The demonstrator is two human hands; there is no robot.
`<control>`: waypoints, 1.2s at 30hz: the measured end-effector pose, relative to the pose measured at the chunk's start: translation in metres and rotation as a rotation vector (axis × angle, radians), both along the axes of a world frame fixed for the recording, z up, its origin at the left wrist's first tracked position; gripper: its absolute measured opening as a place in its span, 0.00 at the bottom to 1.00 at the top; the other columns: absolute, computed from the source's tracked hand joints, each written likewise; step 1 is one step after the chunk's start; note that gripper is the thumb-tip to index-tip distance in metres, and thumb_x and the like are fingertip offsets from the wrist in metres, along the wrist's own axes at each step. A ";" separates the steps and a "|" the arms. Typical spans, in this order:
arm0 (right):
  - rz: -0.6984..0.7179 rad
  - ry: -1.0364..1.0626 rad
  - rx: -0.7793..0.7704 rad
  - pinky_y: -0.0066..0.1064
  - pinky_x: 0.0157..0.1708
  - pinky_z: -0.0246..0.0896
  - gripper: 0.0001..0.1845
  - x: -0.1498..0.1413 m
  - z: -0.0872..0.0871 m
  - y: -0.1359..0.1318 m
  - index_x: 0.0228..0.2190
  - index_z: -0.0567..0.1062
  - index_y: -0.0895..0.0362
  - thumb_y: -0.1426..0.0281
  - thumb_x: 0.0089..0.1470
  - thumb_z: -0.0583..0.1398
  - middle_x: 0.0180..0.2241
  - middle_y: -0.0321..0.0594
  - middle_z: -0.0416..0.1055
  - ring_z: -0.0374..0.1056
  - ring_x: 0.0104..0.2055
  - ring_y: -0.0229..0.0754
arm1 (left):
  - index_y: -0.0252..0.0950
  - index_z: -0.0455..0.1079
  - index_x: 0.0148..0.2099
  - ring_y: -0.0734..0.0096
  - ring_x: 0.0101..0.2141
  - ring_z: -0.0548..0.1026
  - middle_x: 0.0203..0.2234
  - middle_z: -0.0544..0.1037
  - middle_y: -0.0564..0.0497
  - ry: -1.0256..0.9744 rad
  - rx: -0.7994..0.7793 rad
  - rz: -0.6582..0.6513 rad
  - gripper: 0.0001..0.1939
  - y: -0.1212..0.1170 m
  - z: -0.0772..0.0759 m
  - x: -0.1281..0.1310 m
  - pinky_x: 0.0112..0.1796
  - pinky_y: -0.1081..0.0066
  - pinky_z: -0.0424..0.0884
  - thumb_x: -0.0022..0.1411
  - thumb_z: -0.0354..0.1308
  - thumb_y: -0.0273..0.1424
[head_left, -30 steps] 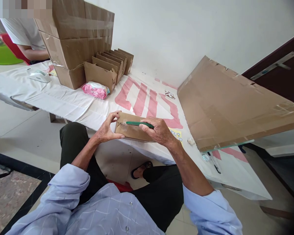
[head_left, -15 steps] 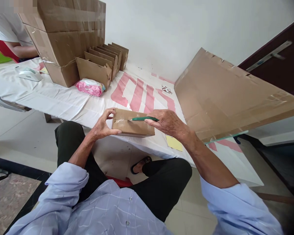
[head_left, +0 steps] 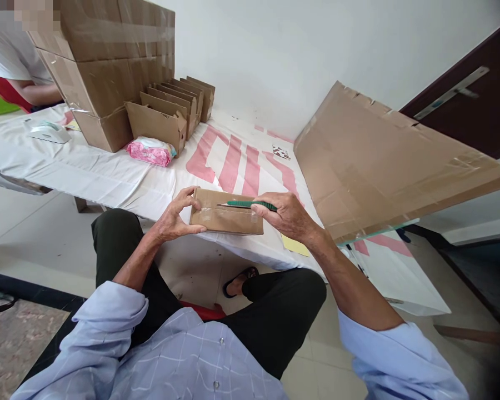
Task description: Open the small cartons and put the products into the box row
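Note:
A small closed cardboard box with clear tape over its top lies at the table's front edge. My left hand grips the box's left end, fingers over the far side and thumb on the near side. In my right hand is a green-handled utility knife, its thin blade pointing left and lying above the box top along the taped seam. Whether the blade tip touches the cardboard I cannot tell. The right fingers are wrapped round the handle, close to the box's right end.
Tall stacked cartons and a row of open cardboard boxes stand at the back left. Before them lies a pink wipes pack. A large cardboard panel leans at right. A yellow paper and a white scanner lie on the cloth-covered table. A person sits far left.
The box has tilted a little, showing more of its near side. The knife has shifted slightly right, and its blade shows at a flatter angle. My left hand keeps its grip.

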State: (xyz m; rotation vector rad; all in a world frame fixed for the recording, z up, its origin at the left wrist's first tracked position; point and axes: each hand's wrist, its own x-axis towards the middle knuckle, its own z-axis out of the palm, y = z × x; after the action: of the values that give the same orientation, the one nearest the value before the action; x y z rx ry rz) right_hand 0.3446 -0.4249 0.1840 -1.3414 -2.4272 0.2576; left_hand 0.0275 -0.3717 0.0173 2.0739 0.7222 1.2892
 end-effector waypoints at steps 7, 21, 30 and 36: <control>0.044 0.043 -0.017 0.35 0.36 0.60 0.16 -0.011 -0.002 0.004 0.37 0.84 0.55 0.62 0.70 0.59 0.33 0.40 0.80 0.71 0.34 0.43 | 0.40 0.71 0.50 0.41 0.72 0.66 0.71 0.66 0.34 -0.036 -0.068 0.006 0.31 -0.003 -0.001 0.004 0.67 0.42 0.70 0.54 0.80 0.50; 0.100 -0.056 -0.012 0.35 0.36 0.56 0.17 -0.038 -0.003 0.023 0.35 0.84 0.56 0.61 0.70 0.59 0.33 0.41 0.80 0.70 0.34 0.43 | 0.42 0.66 0.56 0.41 0.71 0.67 0.70 0.66 0.34 -0.073 -0.122 -0.029 0.37 -0.003 0.000 0.007 0.63 0.45 0.74 0.52 0.81 0.47; 0.085 -0.268 0.098 0.37 0.32 0.47 0.19 -0.044 0.006 0.023 0.33 0.83 0.55 0.60 0.72 0.58 0.29 0.42 0.78 0.65 0.31 0.43 | 0.42 0.66 0.55 0.42 0.69 0.68 0.69 0.67 0.36 -0.070 -0.142 0.005 0.38 -0.001 -0.001 0.005 0.61 0.46 0.75 0.51 0.81 0.50; 0.023 -0.333 0.099 0.38 0.30 0.43 0.20 -0.007 0.013 0.014 0.29 0.80 0.53 0.58 0.71 0.58 0.26 0.40 0.74 0.63 0.29 0.43 | 0.42 0.66 0.53 0.42 0.68 0.69 0.68 0.68 0.36 -0.050 -0.123 0.016 0.37 -0.001 -0.002 0.006 0.59 0.47 0.76 0.51 0.80 0.49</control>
State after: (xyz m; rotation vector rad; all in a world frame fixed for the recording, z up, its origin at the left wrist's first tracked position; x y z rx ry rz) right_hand 0.3373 -0.4111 0.1969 -1.4065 -2.6845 -0.0888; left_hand 0.0330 -0.3728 0.0154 1.9346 0.7776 1.2684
